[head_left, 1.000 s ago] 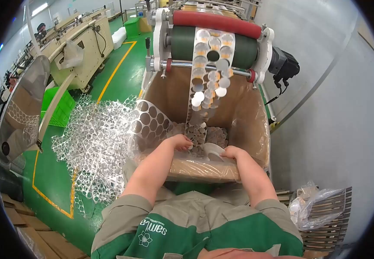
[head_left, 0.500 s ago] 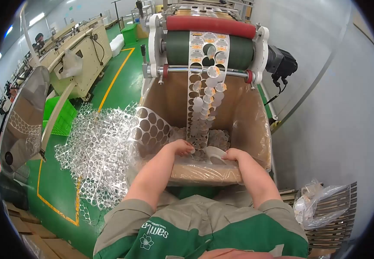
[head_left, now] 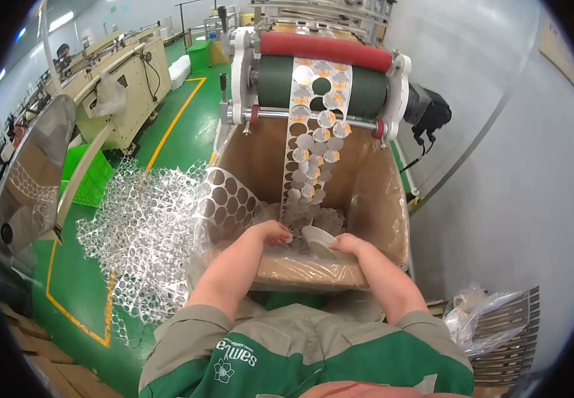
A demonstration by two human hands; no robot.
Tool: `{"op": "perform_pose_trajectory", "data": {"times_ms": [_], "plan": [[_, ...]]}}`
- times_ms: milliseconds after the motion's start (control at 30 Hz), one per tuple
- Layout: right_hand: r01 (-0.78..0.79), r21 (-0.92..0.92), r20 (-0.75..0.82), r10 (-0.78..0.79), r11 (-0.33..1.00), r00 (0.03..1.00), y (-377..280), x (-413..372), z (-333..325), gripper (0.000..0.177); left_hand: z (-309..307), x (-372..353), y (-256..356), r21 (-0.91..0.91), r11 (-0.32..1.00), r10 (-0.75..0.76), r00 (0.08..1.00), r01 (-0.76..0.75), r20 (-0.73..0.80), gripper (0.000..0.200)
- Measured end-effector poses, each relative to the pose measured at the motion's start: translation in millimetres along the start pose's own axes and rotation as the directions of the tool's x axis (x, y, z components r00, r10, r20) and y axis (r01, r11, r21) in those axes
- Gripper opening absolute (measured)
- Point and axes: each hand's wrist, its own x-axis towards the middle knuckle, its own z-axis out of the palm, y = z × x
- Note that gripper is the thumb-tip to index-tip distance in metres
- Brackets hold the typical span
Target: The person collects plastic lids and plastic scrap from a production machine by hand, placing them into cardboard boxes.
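My right hand (head_left: 349, 244) grips the edge of a shallow white dish (head_left: 318, 239), which is tilted inside a plastic-lined cardboard box (head_left: 313, 270). To its left, my left hand (head_left: 274, 233) is closed, fingertips pinching what looks like a small pale disc (head_left: 289, 238). Both hands are just inside the box's near edge. Beyond them, a punched strip (head_left: 321, 85) with round printed discs (head_left: 327, 119) hangs from the machine's rollers into the box. Many loose discs lie at the bottom, partly hidden by my hands and the dish.
A red roller (head_left: 327, 51) and a dark green roller (head_left: 366, 83) span the box's far side, with a black motor (head_left: 428, 111) at right. A heap of silvery punched scrap (head_left: 144, 232) covers the floor at left, near a green crate (head_left: 88, 176). A slatted rack (head_left: 509, 331) stands at lower right.
The view has shifted slightly. More discs have come down the hanging strip, and those on it are arranged differently. The dish tilts a little more; both hands keep their hold.
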Motion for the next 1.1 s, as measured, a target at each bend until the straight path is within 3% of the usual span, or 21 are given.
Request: {"op": "perform_pose_trajectory", "data": {"times_ms": [33,100,133,167,233,267,300,400,467,500,600,667,700,767,800,833,900,933,967,1033,1100], "plan": [[0.020,0.033,-0.046,-0.018,0.999,0.999,-10.0,-3.3,-4.1,0.036,1.3,-1.7,1.4,-0.012,1.000,0.020,1.000,-0.020,-0.004,0.051],[0.042,0.304,-0.059,-0.026,0.952,0.998,-31.3,-9.6,-13.7,0.034,4.5,-4.5,5.4,0.017,1.000,-0.007,0.987,0.010,-0.158,0.077],[0.049,0.362,-0.060,-0.029,0.931,0.998,-62.8,-36.4,-33.3,0.033,2.5,-12.2,8.2,0.010,0.999,0.054,0.979,-0.053,-0.199,0.096],[0.045,0.350,-0.063,-0.024,0.936,0.998,-70.0,-34.0,-36.5,0.033,5.5,-23.6,16.4,0.004,0.998,0.064,0.978,-0.065,-0.197,0.096],[0.114,0.839,-0.060,-0.118,0.532,0.991,-79.2,-29.4,-42.0,0.035,8.9,-43.2,33.3,-0.140,0.982,0.057,0.915,-0.123,-0.400,0.097],[0.147,0.908,-0.113,-0.109,0.393,0.988,-79.1,-20.1,-40.3,0.038,-1.6,-20.4,22.5,-0.210,0.971,0.031,0.928,-0.116,-0.371,0.097],[0.185,0.945,-0.171,-0.075,0.269,0.982,-89.4,-25.9,-43.0,0.038,-8.1,-22.8,25.2,-0.280,0.952,0.039,0.956,-0.124,-0.292,0.094],[0.143,0.975,-0.153,0.047,0.172,0.987,-76.6,-9.7,-24.2,0.040,-10.7,-25.5,20.8,-0.398,0.902,-0.004,0.919,-0.167,-0.395,0.088],[0.087,0.991,-0.074,0.123,-0.105,0.990,-67.3,-9.6,-9.9,0.049,-12.7,-25.5,16.4,-0.342,0.938,-0.161,0.801,-0.057,-0.577,0.070],[0.101,0.983,-0.091,0.076,-0.153,0.993,-51.7,6.4,-5.8,0.053,-20.1,16.1,-8.0,-0.427,0.889,-0.126,0.808,-0.165,-0.575,0.062],[0.132,0.979,-0.120,0.088,-0.153,0.989,-57.6,-13.2,-17.1,0.052,-18.5,4.7,3.3,-0.481,0.844,-0.056,0.853,-0.237,-0.519,0.056],[0.122,0.992,-0.122,0.208,0.009,0.970,-39.5,4.1,-3.8,0.053,-12.5,-12.1,10.4,-0.383,0.874,0.061,0.851,-0.298,-0.522,0.051],[0.122,0.992,-0.121,0.210,0.005,0.970,-20.6,23.0,4.4,0.053,-13.0,-6.7,7.3,-0.381,0.876,0.061,0.852,-0.295,-0.520,0.051],[-0.021,0.925,-0.134,0.376,0.381,0.917,10.2,59.1,18.4,0.055,-17.8,11.5,-5.4,-0.186,0.957,0.084,0.828,-0.223,-0.555,0.046],[0.001,0.909,-0.167,0.362,0.416,0.917,2.3,51.3,16.6,0.057,-10.6,6.0,-2.1,-0.098,0.973,0.089,0.728,-0.210,-0.680,0.037],[0.001,0.909,-0.165,0.357,0.417,0.920,3.4,55.1,19.6,0.057,-16.1,14.0,-9.5,-0.099,0.973,0.085,0.724,-0.208,-0.684,0.037],[0.112,0.935,-0.235,0.351,0.337,0.906,2.0,56.9,20.9,0.056,-30.5,40.1,-22.0,-0.214,0.939,0.156,0.887,-0.270,-0.434,0.029],[0.137,0.942,-0.245,0.349,0.307,0.904,-7.2,48.8,17.1,0.056,-25.1,32.5,-13.4,-0.468,0.832,0.077,0.897,-0.298,-0.435,0.024],[0.114,0.978,-0.149,0.207,0.173,0.967,-11.6,37.1,10.8,0.049,-20.2,23.3,-8.1,-0.635,0.713,0.030,0.918,-0.298,-0.396,0.027],[0.018,1.000,-0.019,0.242,0.006,0.970,-20.9,20.1,-1.2,0.059,-19.5,1.7,4.7,-0.761,0.547,0.062,0.924,-0.349,-0.378,0.038],[0.020,0.993,0.013,0.268,-0.120,0.963,-26.8,7.0,-10.1,0.069,-18.1,-18.9,12.0,-0.774,0.552,-0.008,0.926,-0.311,-0.378,0.053]]}}
